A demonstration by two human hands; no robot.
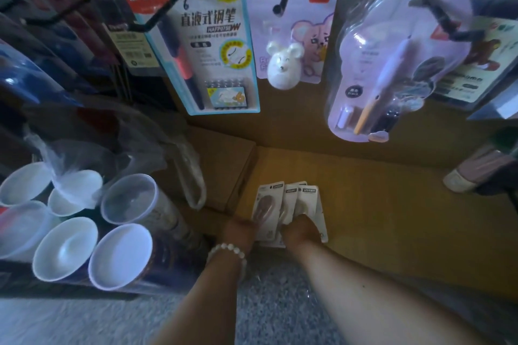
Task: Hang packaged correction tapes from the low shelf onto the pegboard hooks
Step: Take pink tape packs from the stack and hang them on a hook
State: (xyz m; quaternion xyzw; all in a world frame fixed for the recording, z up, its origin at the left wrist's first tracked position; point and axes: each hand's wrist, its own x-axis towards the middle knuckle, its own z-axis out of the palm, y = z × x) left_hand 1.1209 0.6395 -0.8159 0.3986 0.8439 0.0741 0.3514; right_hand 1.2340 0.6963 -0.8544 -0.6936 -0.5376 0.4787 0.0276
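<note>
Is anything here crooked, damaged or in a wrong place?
Nothing looks damaged. The correction tape packs are fanned unevenly on the cardboard boxes, but both hands, left and right, are on them.

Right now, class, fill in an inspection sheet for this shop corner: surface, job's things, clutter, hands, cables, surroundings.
Surface: brown low shelf, dimly lit.
Job's things: correction tape packs fanned on the shelf; black pegboard hooks above.
Clutter: lidded tubs at left, clear plastic bag beside them.
Hands: left hand and right hand both grip the packs.
Cables: nothing seen.
Surroundings: hanging pen pack, mouse-shaped item pack, grey floor.
</note>
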